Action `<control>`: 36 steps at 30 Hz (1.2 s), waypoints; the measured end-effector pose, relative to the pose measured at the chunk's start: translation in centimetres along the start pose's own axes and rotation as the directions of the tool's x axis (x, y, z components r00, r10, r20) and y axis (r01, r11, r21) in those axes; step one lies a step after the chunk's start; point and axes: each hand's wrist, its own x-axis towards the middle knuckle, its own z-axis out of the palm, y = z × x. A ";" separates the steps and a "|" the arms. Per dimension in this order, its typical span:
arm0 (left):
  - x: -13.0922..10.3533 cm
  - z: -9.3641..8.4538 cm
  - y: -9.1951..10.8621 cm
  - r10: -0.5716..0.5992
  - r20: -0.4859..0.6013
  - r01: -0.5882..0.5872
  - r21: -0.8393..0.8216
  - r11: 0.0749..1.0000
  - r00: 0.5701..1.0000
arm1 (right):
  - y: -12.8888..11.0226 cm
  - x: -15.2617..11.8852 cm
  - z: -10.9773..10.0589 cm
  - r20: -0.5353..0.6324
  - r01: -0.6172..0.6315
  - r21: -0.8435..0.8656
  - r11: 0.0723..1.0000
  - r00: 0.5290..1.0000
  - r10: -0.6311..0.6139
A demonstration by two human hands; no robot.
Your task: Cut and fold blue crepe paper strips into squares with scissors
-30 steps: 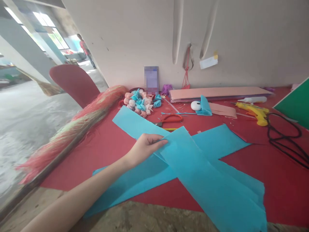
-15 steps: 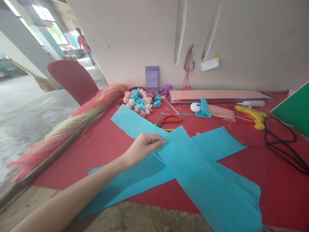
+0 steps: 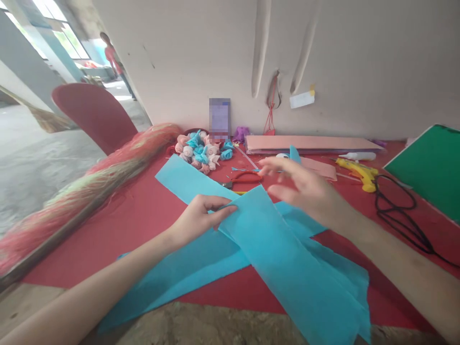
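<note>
Long strips of blue crepe-like paper (image 3: 283,258) lie crossed over one another on the red tabletop (image 3: 230,297). My left hand (image 3: 197,218) pinches the near end of the top strip between thumb and fingers. My right hand (image 3: 302,184) is raised over the strips, fingers apart, with nothing in it. Just beyond the paper lie red-handled scissors or pliers (image 3: 247,177), close to my right fingertips. A white round object and a small blue roll are partly hidden behind my right hand.
Pink, white and blue paper flowers (image 3: 199,151) are heaped at the back. A pink paper stack (image 3: 309,143) lies along the wall. A yellow glue gun (image 3: 359,172) with black cable (image 3: 398,206) sits right, near a green board (image 3: 427,167). A fringed pole (image 3: 118,177) lines the left edge.
My right hand has come into view from the right and reaches over the blue strips. My left hand keeps its pinch on the strip. The view has shifted slightly.
</note>
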 end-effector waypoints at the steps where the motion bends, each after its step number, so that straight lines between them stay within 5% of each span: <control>1: 0.0 -0.1 0.1 0.009 0.004 -0.009 0.001 1.000 1.000 | -0.1 0.3 0.5 0.043 -0.004 0.013 1.000 0.999 0.003; 4: -0.1 -0.3 0.6 0.079 -0.014 -0.078 0.052 0.996 0.997 | -0.6 1.1 1.8 0.122 -0.033 0.046 0.998 0.992 0.027; 8: -0.1 -0.6 1.2 0.158 -0.053 -0.142 0.227 0.963 0.986 | -0.9 1.4 2.8 0.018 -0.043 0.074 0.996 0.999 0.042; 15: -0.9 -0.3 2.0 0.278 -0.049 -0.240 0.377 0.895 0.959 | -1.3 0.8 3.9 -0.024 0.153 0.089 0.984 0.988 -0.151; 22: -1.2 0.0 2.1 0.464 -0.033 -0.383 0.516 0.766 0.885 | -1.1 1.1 1.9 -0.024 0.073 0.092 0.993 0.997 -0.071; 25: -1.2 -0.1 2.2 0.474 -0.030 -0.380 0.554 0.741 0.880 | -0.6 1.1 0.8 -0.093 0.086 0.074 0.994 0.992 -0.079; 27: -1.2 -0.2 2.2 0.463 -0.038 -0.367 0.554 0.747 0.885 | -0.4 1.0 0.8 -0.041 0.140 0.080 0.987 0.990 -0.137; 31: -1.3 0.0 2.2 0.410 -0.074 -0.315 0.522 0.792 0.909 | -0.3 0.8 2.4 0.068 0.202 0.070 0.977 0.976 -0.207; 36: -1.2 0.0 2.2 0.389 -0.085 -0.286 0.541 0.791 0.917 | -0.5 0.7 3.6 0.053 0.241 0.018 0.970 0.969 -0.242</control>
